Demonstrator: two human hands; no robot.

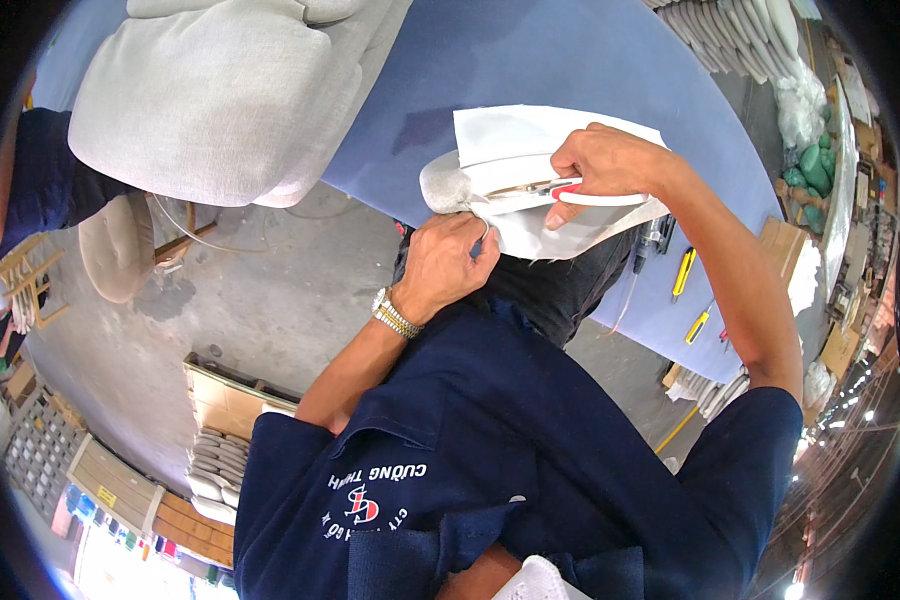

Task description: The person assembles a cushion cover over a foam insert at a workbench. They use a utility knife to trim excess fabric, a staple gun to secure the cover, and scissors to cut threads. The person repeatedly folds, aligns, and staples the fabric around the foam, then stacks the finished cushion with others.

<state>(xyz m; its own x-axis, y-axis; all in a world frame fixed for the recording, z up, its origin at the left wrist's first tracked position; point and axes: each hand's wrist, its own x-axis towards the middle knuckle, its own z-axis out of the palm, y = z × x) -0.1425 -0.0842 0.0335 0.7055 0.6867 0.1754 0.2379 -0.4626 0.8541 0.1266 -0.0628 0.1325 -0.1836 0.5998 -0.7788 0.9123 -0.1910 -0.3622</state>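
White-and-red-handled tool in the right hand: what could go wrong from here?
The tool in the right hand points toward the left hand, so a slip might hurt it. The tool's metal end also sits over the white fabric, which could get snagged. The lower yellow-handled tool lies near the edge of the blue table and might be knocked off.

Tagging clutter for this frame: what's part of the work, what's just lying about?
Likely in the work:
- red-and-white tool, in right hand
- white sheet
- grey padded piece, by left hand

Seemingly lying about:
- two yellow cutters
- large grey cushion
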